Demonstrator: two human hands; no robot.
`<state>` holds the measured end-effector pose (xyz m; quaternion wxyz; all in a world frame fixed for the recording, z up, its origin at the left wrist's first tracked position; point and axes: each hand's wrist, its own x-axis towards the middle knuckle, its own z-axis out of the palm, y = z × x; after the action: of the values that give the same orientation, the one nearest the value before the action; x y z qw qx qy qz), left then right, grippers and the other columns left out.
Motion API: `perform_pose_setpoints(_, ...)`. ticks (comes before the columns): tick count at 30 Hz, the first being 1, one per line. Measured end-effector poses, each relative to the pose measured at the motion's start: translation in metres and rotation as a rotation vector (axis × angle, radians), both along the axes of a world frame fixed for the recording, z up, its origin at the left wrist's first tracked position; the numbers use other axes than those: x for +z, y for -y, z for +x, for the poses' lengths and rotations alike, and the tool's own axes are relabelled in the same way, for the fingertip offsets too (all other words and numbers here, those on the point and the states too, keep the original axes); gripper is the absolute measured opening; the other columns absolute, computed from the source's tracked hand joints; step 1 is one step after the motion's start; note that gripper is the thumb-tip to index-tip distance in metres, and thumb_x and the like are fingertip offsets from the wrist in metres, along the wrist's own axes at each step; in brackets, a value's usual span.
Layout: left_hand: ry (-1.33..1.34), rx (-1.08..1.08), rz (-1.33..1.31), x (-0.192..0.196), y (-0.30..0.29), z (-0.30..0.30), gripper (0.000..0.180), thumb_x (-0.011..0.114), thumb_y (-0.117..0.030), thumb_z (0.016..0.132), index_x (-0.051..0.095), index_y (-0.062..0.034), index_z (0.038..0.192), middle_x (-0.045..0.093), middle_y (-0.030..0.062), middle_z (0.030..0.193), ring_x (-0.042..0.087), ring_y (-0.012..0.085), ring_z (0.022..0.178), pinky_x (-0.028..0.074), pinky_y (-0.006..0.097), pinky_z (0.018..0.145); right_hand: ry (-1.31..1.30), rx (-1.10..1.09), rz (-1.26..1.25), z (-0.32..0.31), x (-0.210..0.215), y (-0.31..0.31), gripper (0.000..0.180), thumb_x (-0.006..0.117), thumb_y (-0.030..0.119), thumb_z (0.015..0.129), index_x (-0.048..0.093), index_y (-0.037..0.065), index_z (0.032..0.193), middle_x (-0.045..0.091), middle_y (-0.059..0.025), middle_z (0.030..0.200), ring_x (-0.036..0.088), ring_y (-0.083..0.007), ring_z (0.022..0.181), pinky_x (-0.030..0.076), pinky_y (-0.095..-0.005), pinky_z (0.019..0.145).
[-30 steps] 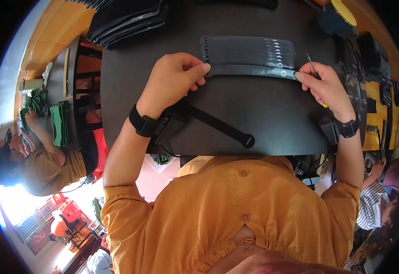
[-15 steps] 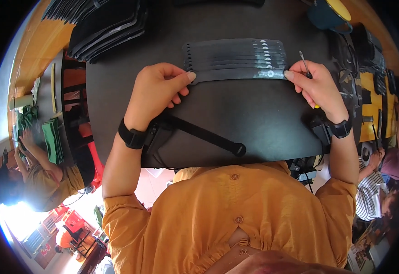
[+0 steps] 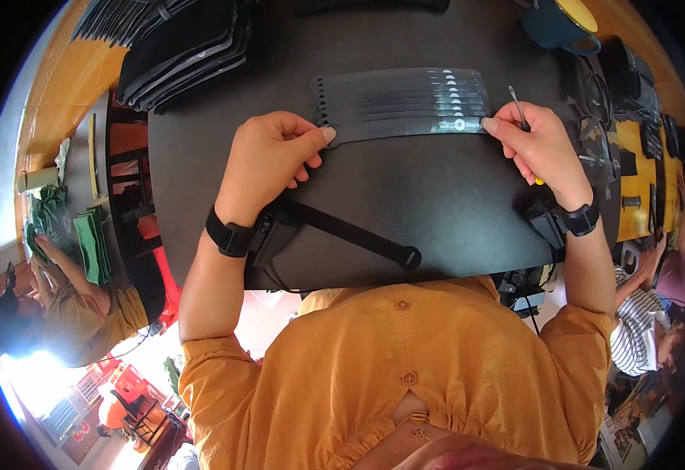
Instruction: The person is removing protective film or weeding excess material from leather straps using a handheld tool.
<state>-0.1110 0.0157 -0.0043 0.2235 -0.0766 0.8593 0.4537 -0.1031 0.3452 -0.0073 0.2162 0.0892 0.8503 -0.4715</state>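
Note:
Several flat black straps (image 3: 397,100) lie overlapped like a fan on the dark table, with pale printing near their right ends. My left hand (image 3: 273,160) pinches the left end of the nearest strap (image 3: 393,129) between thumb and fingers. At the opposite end, my right hand (image 3: 542,149) pinches the same strap. A slim screwdriver (image 3: 517,108) is also tucked in my right hand, its metal shaft pointing up and a bit of yellow handle below the palm. Another black strap (image 3: 354,233) with a round end lies slantwise nearer to me.
A pile of black pieces (image 3: 186,59) sits at the far left. A dark teal mug (image 3: 550,30) stands at the far right, near loose black straps (image 3: 593,110). People work at both sides, one handling green cloth (image 3: 90,244) on the left.
The fanned straps and my right hand have shifted very slightly left. Both hands keep their pinch on the nearest strap.

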Motion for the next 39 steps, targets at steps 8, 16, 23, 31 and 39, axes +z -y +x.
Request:
perform_pose_setpoints(8,-0.003,0.011,-0.016,-0.001,-0.003,-0.003,0.029,0.074,-0.028,0.086,0.071,0.0005,0.09,0.065,0.0018,0.066,0.058,0.0065,0.052,0.045,0.021,0.047,-0.004,-0.017,0.065,-0.001,0.002,0.003,0.026,0.067,0.028,0.092,0.064,0.003,0.089,0.056,-0.0012,0.061,0.048,-0.0067,0.039,0.037,-0.0219,0.035)
perform_pose_setpoints(16,-0.034,-0.001,-0.092,-0.004,-0.004,-0.003,0.031,0.075,-0.031,0.086,0.069,-0.0007,0.088,0.062,0.0003,0.064,0.057,0.0065,0.051,0.045,0.02,0.047,-0.028,-0.019,0.141,0.0,-0.001,0.005,0.025,0.069,0.028,0.091,0.063,0.004,0.092,0.056,-0.0017,0.061,0.047,-0.0071,0.039,0.037,-0.0224,0.035)
perform_pose_setpoints(23,-0.157,0.003,0.065,0.001,0.023,0.004,0.033,0.075,-0.026,0.086,0.066,0.0014,0.102,0.066,0.0046,0.073,0.061,0.0109,0.057,0.049,0.024,0.051,-0.222,-0.064,-0.027,0.009,0.0,0.001,0.032,0.065,0.026,0.094,0.057,0.006,0.117,0.054,-0.0016,0.068,0.045,-0.0051,0.04,0.034,-0.0213,0.036)
perform_pose_setpoints(31,-0.515,-0.575,0.078,0.011,-0.004,0.096,0.038,0.081,-0.02,0.078,0.066,-0.0018,0.108,0.065,0.0085,0.092,0.064,0.0217,0.084,0.052,0.032,0.076,-0.243,-0.076,-0.128,0.049,0.003,-0.006,0.023,0.062,0.024,0.096,0.063,0.007,0.112,0.059,-0.0017,0.078,0.04,-0.0035,0.04,0.029,-0.0206,0.036)
perform_pose_setpoints(39,-0.963,-0.773,-0.179,-0.028,-0.034,0.132,0.042,0.075,-0.009,0.068,0.066,-0.006,0.108,0.058,0.0099,0.098,0.058,0.0292,0.089,0.05,0.039,0.079,-0.551,0.201,-0.033,0.091,0.003,0.026,0.015,0.067,0.016,0.093,0.067,0.002,0.098,0.066,-0.0042,0.082,0.059,-0.0113,0.073,0.047,-0.0253,0.068)
